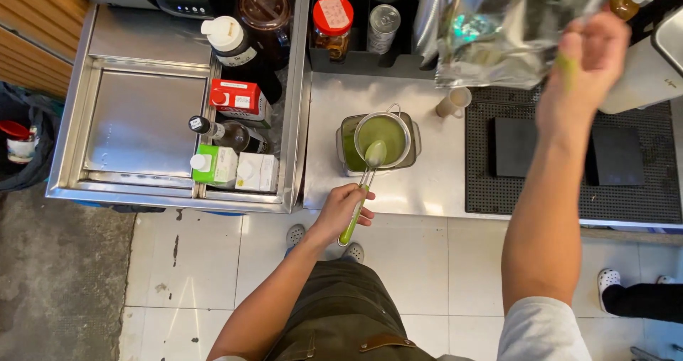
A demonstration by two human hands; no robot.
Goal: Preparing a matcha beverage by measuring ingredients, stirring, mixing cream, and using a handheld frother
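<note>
Left hand [343, 211] grip closes around the green-handled metal spoon [364, 183] and strainer; right hand [585, 66] grip pinches the crinkled silver foil bag [498, 27].

1. My left hand [343, 210] grips the green-handled spoon [364, 190], its bowl dusted green over the sieve [383, 137].
2. My right hand [585, 66] holds the crinkled silver foil bag [498, 27] aloft, tilted.

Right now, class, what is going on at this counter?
A person stands at a steel counter. The left hand holds a green-handled strainer over a container of green liquid, with a spoon resting in the strainer. The right hand has a grip on a silver foil bag, raised above the counter.
</note>
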